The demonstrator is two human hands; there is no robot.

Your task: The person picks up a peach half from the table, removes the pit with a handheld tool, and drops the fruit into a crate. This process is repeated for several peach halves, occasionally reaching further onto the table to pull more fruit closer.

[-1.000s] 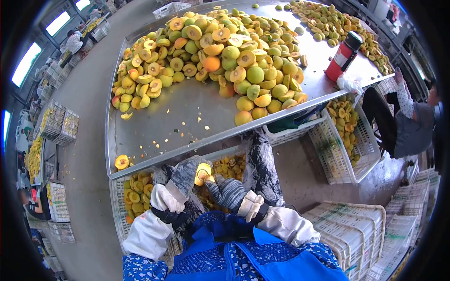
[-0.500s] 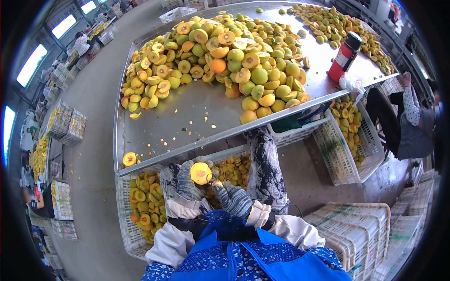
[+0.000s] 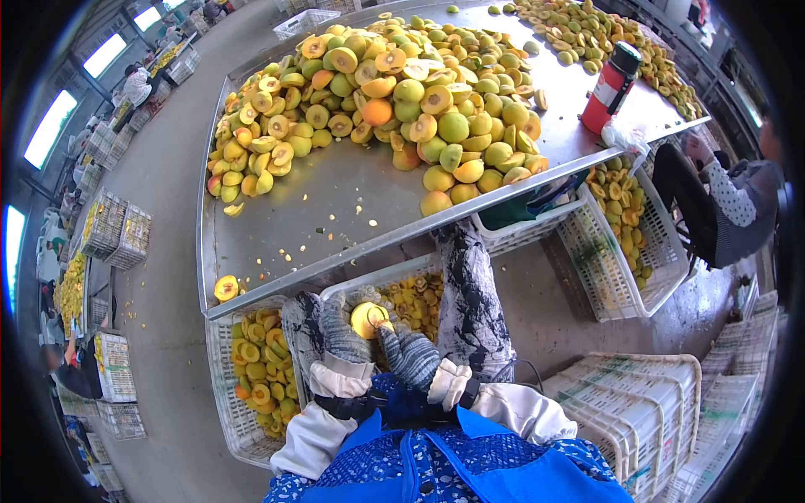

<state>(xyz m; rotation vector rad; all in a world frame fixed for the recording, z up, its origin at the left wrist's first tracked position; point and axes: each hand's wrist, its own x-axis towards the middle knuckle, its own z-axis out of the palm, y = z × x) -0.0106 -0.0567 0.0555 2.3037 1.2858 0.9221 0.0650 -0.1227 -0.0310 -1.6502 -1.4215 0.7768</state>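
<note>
My left hand [image 3: 342, 329], in a grey striped glove, is closed around a halved yellow fruit [image 3: 369, 319] above the crates at my knees. Against the right side of that fruit is my gloved right hand [image 3: 408, 350], its fingers closed on a small tool whose curved metal end shows at the cut face; most of it is hidden. Below and beyond my hands, a crate [image 3: 432, 268] holds yellow fruit pieces. To the left stands another crate [image 3: 220, 391] with halved fruit.
A metal table [image 3: 319, 197] bears a large fruit pile [image 3: 453, 127], a single half [image 3: 226, 288] and a red flask [image 3: 610, 88]. White crates [image 3: 629, 411] stand at the right. A seated person [image 3: 729, 201] is beyond them; other people work at the far left.
Both hands have come slightly right with the fruit, whose cut face is now tilted, with the tool end against it. The person at the right has shifted posture. The view has moved a little.
</note>
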